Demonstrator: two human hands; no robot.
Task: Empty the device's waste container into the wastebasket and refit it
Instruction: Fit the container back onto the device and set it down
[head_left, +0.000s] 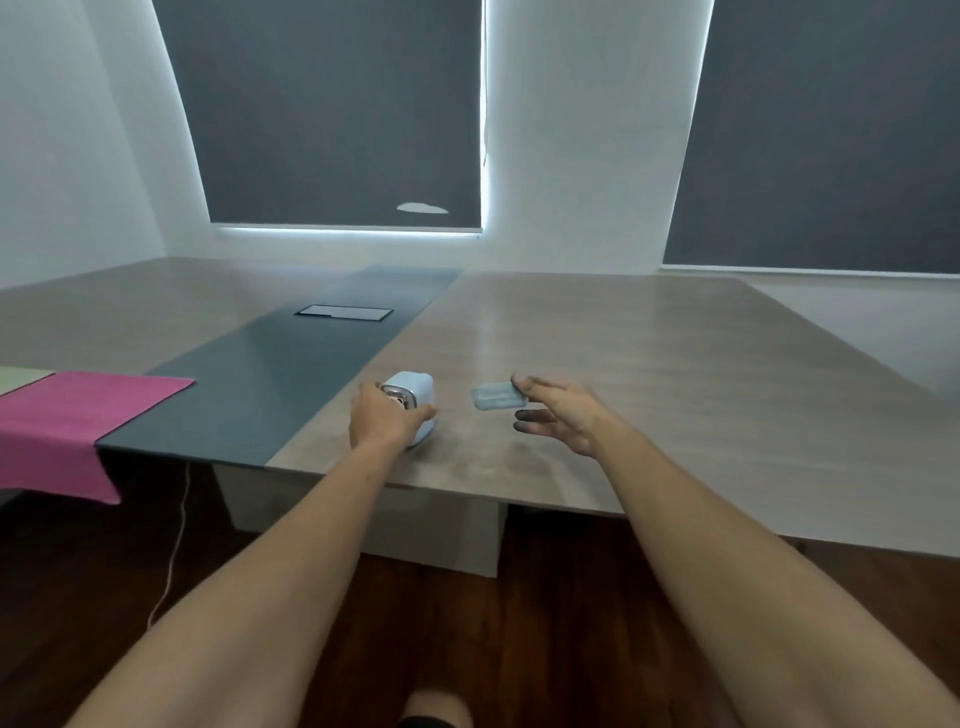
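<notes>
A small pale-blue device (415, 397) with a rounded body stands on the wooden table (597, 353) near its front edge. My left hand (382, 418) is wrapped around the device's near side. To the right, my right hand (558, 413) pinches a small translucent blue waste container (496, 396) between thumb and fingertips, just above the tabletop and apart from the device. The container's contents are too blurred to make out. No wastebasket is in view.
A dark grey strip (270, 374) with a flush cable hatch (344, 313) runs down the table's middle. A pink cloth (67, 421) hangs over the front edge at the left. A white cable (174, 551) dangles to the dark wood floor.
</notes>
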